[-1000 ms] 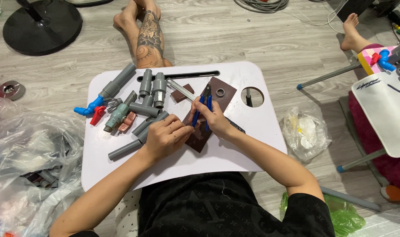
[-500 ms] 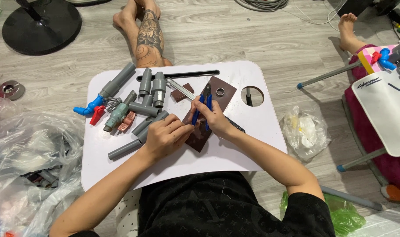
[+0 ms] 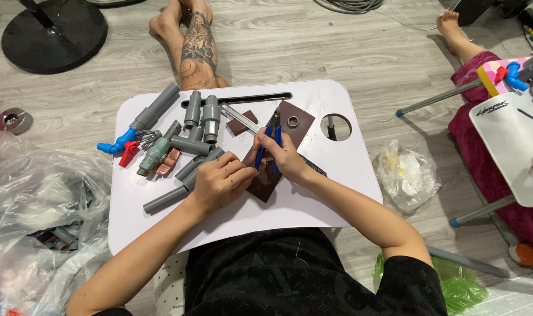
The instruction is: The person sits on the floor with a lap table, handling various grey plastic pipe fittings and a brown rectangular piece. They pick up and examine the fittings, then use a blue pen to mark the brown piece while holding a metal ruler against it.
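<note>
Right hand (image 3: pixel 283 157) is wrapped around blue-handled pliers (image 3: pixel 270 143), nose pointing away toward the far edge of the white worktop (image 3: pixel 313 199). Left hand (image 3: pixel 222 181) is curled down, fingers tucked in, pinning the near end of a dark brown strip (image 3: pixel 265 178) flat on the worktop. The strip runs diagonally from near-centre out to the far right, and a small metal ring (image 3: pixel 292 122) sits on its far end. Whether the pliers' tips are actually biting something can't be made out; the fingers hide that spot.

By the look of it, this is the gripping-and-working stage on the strip, with one hand bracing and one hand tooling. The next move calls for a firm hold-down from the left so the strip doesn't slide, and a steady, square squeeze from the right.

To the left, a heap of grey pipe fittings (image 3: pixel 196 131), a blue valve piece (image 3: pixel 115 146) with a red handle (image 3: pixel 128 154), all well apart from the hands. Crumpled clear plastic bags (image 3: pixel 38 199) lie on the floor at far left.
</note>
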